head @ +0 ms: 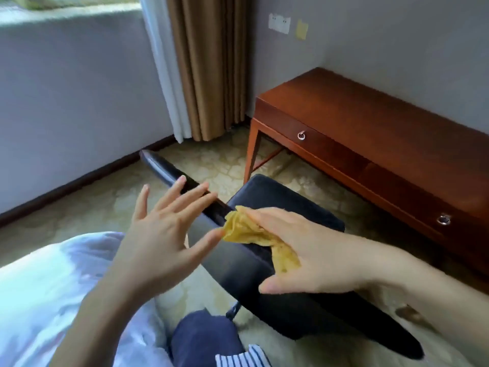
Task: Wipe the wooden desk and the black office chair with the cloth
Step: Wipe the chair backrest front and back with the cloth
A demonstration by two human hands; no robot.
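Observation:
The black office chair (267,197) stands in front of me, its backrest top edge running from upper left to lower right. My right hand (312,247) lies flat on that top edge, fingers straight, pressing a crumpled yellow cloth (248,231) against it. My left hand (161,231) hovers just left of the cloth with fingers spread, its thumb tip close to the cloth's edge. The wooden desk (370,120) with two ring-pull drawers stands against the wall at the right, beyond the chair.
Brown and white curtains (206,70) hang in the corner behind the chair. A grey wall with dark skirting runs along the left. Patterned carpet (211,162) covers the floor. My knee in dark trousers (203,337) is at the bottom.

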